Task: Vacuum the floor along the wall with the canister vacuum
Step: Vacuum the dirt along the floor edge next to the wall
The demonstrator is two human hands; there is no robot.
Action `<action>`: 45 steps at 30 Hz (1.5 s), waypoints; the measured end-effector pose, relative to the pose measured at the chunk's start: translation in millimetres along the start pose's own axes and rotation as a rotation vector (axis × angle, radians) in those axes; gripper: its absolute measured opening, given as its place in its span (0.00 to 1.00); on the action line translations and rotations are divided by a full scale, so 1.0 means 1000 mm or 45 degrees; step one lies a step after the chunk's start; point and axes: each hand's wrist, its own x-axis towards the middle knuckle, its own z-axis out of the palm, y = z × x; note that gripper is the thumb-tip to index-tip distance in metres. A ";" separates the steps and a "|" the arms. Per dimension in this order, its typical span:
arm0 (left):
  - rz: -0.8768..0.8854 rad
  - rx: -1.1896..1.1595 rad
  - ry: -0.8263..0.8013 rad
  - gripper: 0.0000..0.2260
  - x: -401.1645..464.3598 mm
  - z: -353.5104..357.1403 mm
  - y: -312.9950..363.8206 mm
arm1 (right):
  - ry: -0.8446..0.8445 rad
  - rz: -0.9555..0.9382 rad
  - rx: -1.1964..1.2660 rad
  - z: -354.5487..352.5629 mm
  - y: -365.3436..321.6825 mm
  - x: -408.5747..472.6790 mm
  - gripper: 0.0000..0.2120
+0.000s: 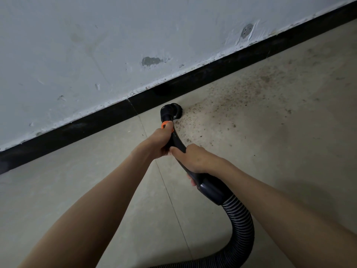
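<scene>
Right now the brush nozzle (174,111) sits on the floor (270,151) just beside the black skirting (193,78), at the left edge of a wide scatter of brown grit (222,105) that spreads rightward and farther along the wall (96,45). The curved wand (176,138) runs from the near hose (239,219) up toward the wall. The left hand (160,142), the forward grip, is clamped round the wand by the orange collar (164,125); the right hand (193,159) is clamped just behind it. I'd judge the next sweep must go right, along the skirting, into the dirt.
</scene>
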 end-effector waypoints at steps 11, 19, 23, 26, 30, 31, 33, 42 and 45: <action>0.044 0.097 -0.015 0.18 0.017 0.045 0.026 | 0.142 0.007 0.139 -0.029 0.032 0.005 0.25; 0.084 0.150 -0.051 0.19 0.030 0.076 0.039 | 0.284 0.017 0.141 -0.044 0.055 0.012 0.25; 0.098 0.191 -0.059 0.19 0.034 0.082 0.043 | 0.310 0.029 0.172 -0.047 0.059 0.017 0.25; 0.100 0.159 -0.044 0.19 0.035 0.077 0.040 | 0.273 0.015 0.208 -0.045 0.057 0.020 0.24; 0.089 0.106 0.004 0.19 0.032 0.059 0.032 | 0.197 -0.015 0.182 -0.036 0.047 0.025 0.25; 0.082 0.084 0.013 0.19 0.031 0.053 0.029 | 0.173 -0.023 0.179 -0.033 0.042 0.026 0.25; 0.067 0.044 0.038 0.18 0.028 0.038 0.023 | 0.119 -0.041 0.172 -0.027 0.033 0.028 0.25; -0.004 -0.069 0.140 0.17 0.001 -0.017 -0.014 | -0.105 -0.092 0.144 0.015 0.002 0.023 0.25; -0.007 -0.105 0.170 0.15 -0.010 -0.026 -0.022 | -0.138 -0.083 0.127 0.023 -0.005 0.017 0.25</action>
